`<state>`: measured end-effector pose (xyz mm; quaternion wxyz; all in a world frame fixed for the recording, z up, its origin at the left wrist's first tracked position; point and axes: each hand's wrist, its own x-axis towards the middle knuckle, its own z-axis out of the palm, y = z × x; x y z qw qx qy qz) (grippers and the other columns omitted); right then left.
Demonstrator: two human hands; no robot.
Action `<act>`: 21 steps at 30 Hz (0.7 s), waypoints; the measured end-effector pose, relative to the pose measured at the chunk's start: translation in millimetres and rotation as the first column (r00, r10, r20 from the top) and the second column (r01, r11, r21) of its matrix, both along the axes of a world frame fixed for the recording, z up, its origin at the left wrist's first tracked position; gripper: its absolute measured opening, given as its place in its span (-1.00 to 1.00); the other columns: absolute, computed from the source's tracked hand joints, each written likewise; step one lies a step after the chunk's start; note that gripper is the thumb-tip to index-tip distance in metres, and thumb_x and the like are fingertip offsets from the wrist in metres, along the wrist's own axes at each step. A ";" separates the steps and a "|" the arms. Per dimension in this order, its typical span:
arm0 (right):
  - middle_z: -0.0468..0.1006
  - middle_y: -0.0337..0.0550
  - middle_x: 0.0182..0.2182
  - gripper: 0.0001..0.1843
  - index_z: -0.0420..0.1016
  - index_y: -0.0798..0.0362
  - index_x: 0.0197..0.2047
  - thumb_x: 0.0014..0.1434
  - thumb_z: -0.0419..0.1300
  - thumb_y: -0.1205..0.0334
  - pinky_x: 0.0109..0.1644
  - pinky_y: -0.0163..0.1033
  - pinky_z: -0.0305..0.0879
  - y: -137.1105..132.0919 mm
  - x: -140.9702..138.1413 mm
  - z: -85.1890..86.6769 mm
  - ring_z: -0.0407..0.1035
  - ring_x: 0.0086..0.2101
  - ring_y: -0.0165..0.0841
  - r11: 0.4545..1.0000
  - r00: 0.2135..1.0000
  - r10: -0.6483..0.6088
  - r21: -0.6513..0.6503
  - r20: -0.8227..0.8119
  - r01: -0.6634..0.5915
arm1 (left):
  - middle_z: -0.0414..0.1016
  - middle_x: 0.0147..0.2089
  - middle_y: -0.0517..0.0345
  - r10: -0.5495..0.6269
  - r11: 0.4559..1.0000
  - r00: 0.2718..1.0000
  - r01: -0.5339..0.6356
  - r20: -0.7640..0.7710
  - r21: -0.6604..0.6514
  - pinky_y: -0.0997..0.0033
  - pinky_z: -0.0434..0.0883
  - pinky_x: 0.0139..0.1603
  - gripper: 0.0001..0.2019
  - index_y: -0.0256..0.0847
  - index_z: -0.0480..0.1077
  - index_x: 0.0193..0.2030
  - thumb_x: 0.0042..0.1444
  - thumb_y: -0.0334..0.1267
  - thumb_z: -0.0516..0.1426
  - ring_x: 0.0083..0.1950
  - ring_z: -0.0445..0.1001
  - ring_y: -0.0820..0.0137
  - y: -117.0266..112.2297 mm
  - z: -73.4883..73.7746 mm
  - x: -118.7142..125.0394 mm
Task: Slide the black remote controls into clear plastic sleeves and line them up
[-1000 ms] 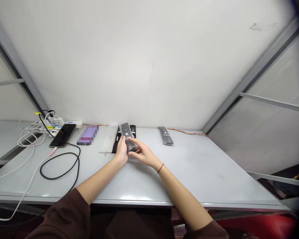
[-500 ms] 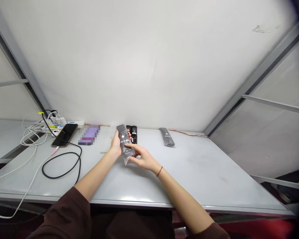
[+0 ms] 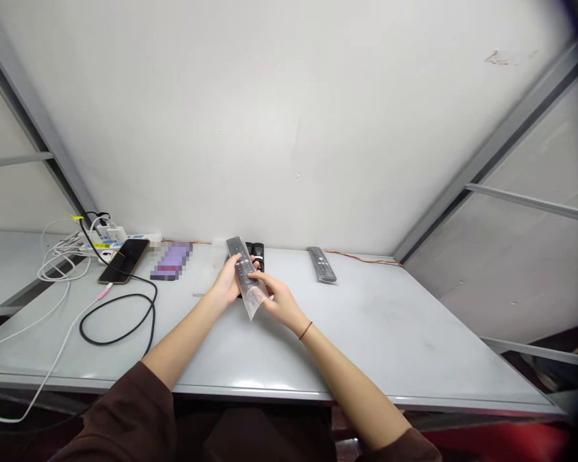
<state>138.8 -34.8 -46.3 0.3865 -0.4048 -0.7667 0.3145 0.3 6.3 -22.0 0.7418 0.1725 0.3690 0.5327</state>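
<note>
A dark remote control [image 3: 241,256] in a clear plastic sleeve [image 3: 255,299] is held up slantwise over the middle of the table. My left hand [image 3: 228,280] is closed around its left side, thumb on the button face. On the lower right side, my right hand [image 3: 278,299] grips the sleeved remote, fingers on its front near the loose end of the sleeve. Behind it, partly hidden, black remotes [image 3: 259,252] lie back side up on the table. Farther right lies another sleeved remote control [image 3: 322,264], touched by neither hand.
On the left are a black phone [image 3: 124,261], a blurred purple item [image 3: 171,261], a power strip with chargers [image 3: 116,235], tangled white cables [image 3: 58,263] and a looped black cable [image 3: 120,342]. A white wall [image 3: 289,128] rises behind the grey table [image 3: 390,340].
The sleeve's loose end now extends farther past the remote's lower end. My left thumb has moved onto the buttons, and my right hand has shifted slightly right.
</note>
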 end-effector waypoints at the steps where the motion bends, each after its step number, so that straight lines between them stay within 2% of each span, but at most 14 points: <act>1: 0.53 -0.13 -0.20 -0.68 0.41 0.00 0.00 0.19 0.03 0.22 -0.24 -0.19 0.34 -0.1 0.7 0.7 0.35 -0.41 -0.37 1.000 1.000 0.007 -0.016 -0.005 -0.007 | 0.51 -0.40 -0.01 -0.002 1.000 1.000 0.002 -0.005 -0.006 0.37 0.46 -0.26 -0.75 -0.34 0.41 -0.26 0.22 -0.25 -0.04 -0.38 0.50 0.38 2.0 0.8 -2.4; 5: 0.53 -0.17 -0.35 -0.72 0.49 0.02 -0.13 0.19 -0.01 0.28 -0.29 -0.20 0.36 0.1 3.9 4.2 0.37 -0.51 -0.40 0.997 0.998 0.024 -0.076 -0.052 -0.028 | 0.51 -0.36 -0.05 -0.037 0.999 0.999 0.037 0.012 -0.008 0.30 0.46 -0.26 -0.77 -0.35 0.39 -0.24 0.21 -0.31 -0.05 -0.39 0.50 0.35 8.6 1.5 -10.6; 7: 0.53 -0.16 -0.33 -0.75 0.51 0.04 -0.21 0.16 0.01 0.32 -0.28 -0.22 0.37 0.5 6.2 7.0 0.39 -0.48 -0.40 0.992 0.996 0.064 -0.106 -0.063 -0.070 | 0.51 -0.34 -0.06 -0.051 0.999 0.998 0.050 0.022 0.013 0.28 0.47 -0.24 -0.79 -0.35 0.39 -0.22 0.21 -0.31 -0.04 -0.36 0.51 0.34 10.4 0.9 -13.1; 9: 0.52 -0.14 -0.26 -0.80 0.52 0.05 -0.26 0.13 0.07 0.31 -0.24 -0.23 0.38 0.6 8.7 10.2 0.42 -0.38 -0.37 0.976 0.987 0.152 -0.150 -0.057 -0.159 | 0.52 -0.30 -0.05 -0.040 0.997 0.999 0.038 0.028 0.067 0.26 0.48 -0.21 -0.82 -0.33 0.38 -0.20 0.19 -0.34 -0.01 -0.30 0.52 0.33 10.7 0.2 -14.3; 12: 0.49 -0.11 -0.12 -0.74 0.51 0.03 -0.11 0.13 0.14 0.21 -0.15 -0.19 0.39 0.0 11.1 12.9 0.42 -0.28 -0.34 0.924 0.959 0.274 -0.255 -0.075 -0.284 | 0.52 -0.19 0.00 -0.035 0.986 0.999 0.030 0.028 0.163 0.19 0.49 -0.18 -0.85 -0.25 0.36 -0.15 0.16 -0.40 0.02 -0.22 0.53 0.30 8.8 -0.4 -14.2; 14: 0.48 -0.10 -0.08 -0.65 0.47 0.01 0.01 0.17 0.13 0.12 -0.11 -0.15 0.39 -0.3 11.0 11.7 0.43 -0.31 -0.36 0.885 0.945 0.308 -0.330 -0.113 -0.328 | 0.51 -0.12 0.02 -0.065 0.977 0.998 0.059 0.019 0.207 0.15 0.49 -0.18 -0.83 -0.19 0.35 -0.12 0.16 -0.40 0.03 -0.19 0.53 0.28 6.9 -0.3 -13.3; 16: 0.48 -0.10 -0.07 -0.62 0.46 0.00 0.03 0.20 0.09 0.05 -0.10 -0.13 0.39 0.0 9.8 8.6 0.42 -0.28 -0.35 0.859 0.935 0.319 -0.369 -0.158 -0.355 | 0.50 -0.08 0.00 -0.093 0.969 0.996 0.088 0.012 0.231 0.14 0.49 -0.16 -0.81 -0.18 0.35 -0.09 0.15 -0.38 0.05 -0.15 0.53 0.27 5.1 0.1 -12.3; 19: 0.50 -0.10 -0.09 -0.59 0.49 0.03 0.00 0.24 0.03 -0.01 -0.09 -0.12 0.40 1.4 8.1 4.5 0.39 -0.18 -0.30 0.867 0.935 0.307 -0.354 -0.176 -0.351 | 0.49 -0.06 -0.06 -0.106 0.963 0.994 0.096 0.027 0.252 0.14 0.49 -0.12 -0.79 -0.21 0.35 -0.06 0.15 -0.36 0.07 -0.11 0.52 0.24 3.5 1.3 -11.2; 21: 0.53 -0.09 -0.16 -0.56 0.50 0.05 0.00 0.26 -0.01 -0.03 -0.09 -0.11 0.38 2.1 8.0 4.1 0.40 -0.20 -0.30 0.891 0.946 0.297 -0.319 -0.127 -0.323 | 0.49 -0.05 -0.09 -0.109 0.961 0.993 0.095 0.038 0.259 0.13 0.48 -0.10 -0.79 -0.23 0.35 -0.05 0.17 -0.36 0.05 -0.08 0.52 0.23 3.1 2.2 -11.0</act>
